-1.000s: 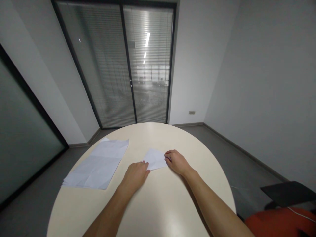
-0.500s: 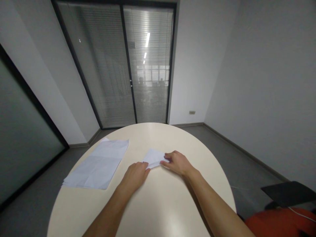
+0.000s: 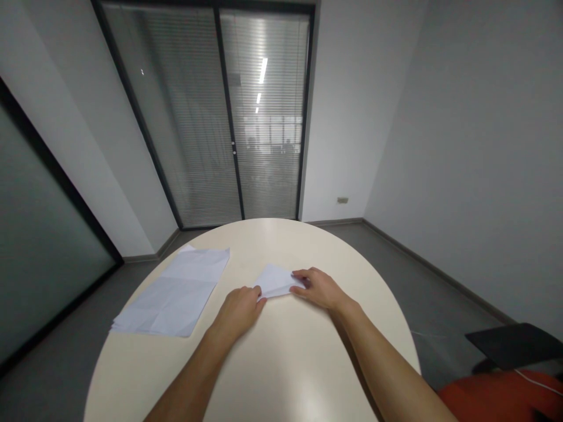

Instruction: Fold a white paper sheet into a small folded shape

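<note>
Folded paper [image 3: 276,281] is held lengthwise between the left hand [image 3: 241,309], pinching its corner, and the spread right hand [image 3: 323,289].

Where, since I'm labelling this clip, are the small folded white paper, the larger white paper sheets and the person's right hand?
Small folded white paper [image 3: 275,279]: head view, middle of its face.
Larger white paper sheets [image 3: 176,296]: head view, middle of the top sheet.
Right hand [image 3: 322,288]: head view, back of the hand.
</note>
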`<state>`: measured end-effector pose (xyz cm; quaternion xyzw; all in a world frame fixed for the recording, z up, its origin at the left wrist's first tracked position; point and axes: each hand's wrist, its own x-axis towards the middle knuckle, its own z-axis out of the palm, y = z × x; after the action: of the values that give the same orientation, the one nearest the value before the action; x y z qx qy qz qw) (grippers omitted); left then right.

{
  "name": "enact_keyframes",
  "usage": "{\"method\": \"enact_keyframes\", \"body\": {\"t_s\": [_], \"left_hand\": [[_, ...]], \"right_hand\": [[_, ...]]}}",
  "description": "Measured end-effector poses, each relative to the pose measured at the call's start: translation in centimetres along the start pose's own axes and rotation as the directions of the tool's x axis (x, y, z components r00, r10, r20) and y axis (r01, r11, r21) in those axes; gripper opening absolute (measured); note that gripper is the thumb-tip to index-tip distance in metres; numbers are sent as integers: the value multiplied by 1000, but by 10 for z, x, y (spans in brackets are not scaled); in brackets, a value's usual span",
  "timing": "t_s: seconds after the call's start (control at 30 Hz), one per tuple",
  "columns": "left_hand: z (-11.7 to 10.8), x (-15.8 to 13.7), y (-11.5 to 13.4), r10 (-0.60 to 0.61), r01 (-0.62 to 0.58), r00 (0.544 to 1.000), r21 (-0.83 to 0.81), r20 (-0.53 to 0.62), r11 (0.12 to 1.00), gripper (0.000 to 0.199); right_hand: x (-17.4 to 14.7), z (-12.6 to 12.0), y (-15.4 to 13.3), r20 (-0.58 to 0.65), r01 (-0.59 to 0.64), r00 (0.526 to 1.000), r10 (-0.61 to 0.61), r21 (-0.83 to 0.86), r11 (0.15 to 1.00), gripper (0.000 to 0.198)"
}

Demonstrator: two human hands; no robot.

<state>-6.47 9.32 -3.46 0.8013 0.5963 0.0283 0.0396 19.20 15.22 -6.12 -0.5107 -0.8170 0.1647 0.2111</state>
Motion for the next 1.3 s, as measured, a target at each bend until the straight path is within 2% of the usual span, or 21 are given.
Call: {"method": "enact_keyframes", "body": {"t_s": [0.2, 0.37, 0.6, 0.83, 1.1, 1.3], "left_hand": [[-2, 0, 2, -8, 8, 1000, 25, 20, 1000, 32], [-5, -1, 3, -48, 49, 999, 70, -9, 996, 36], [-5, 0, 3, -96, 98, 995, 46, -38, 994, 36], [6, 4, -4, -127, 128, 986, 2, -104, 992, 34], [11, 8, -9, -170, 162, 977, -70, -125, 984, 34], [11, 7, -7, -190, 178, 971, -88, -143, 980, 37]], "right_hand": [[1, 2, 5, 5, -16, 1000, 16, 23, 1000, 70], [1, 3, 7, -7, -18, 1000, 18, 54, 998, 71], [2, 5, 5, -45, -13, 999, 16, 77, 997, 52], [3, 8, 9, -81, -29, 996, 34, 70, 997, 40], [5, 15, 11, -188, 47, 981, -37, 45, 998, 37], [8, 20, 11, -218, 38, 976, -26, 51, 998, 41]]}}
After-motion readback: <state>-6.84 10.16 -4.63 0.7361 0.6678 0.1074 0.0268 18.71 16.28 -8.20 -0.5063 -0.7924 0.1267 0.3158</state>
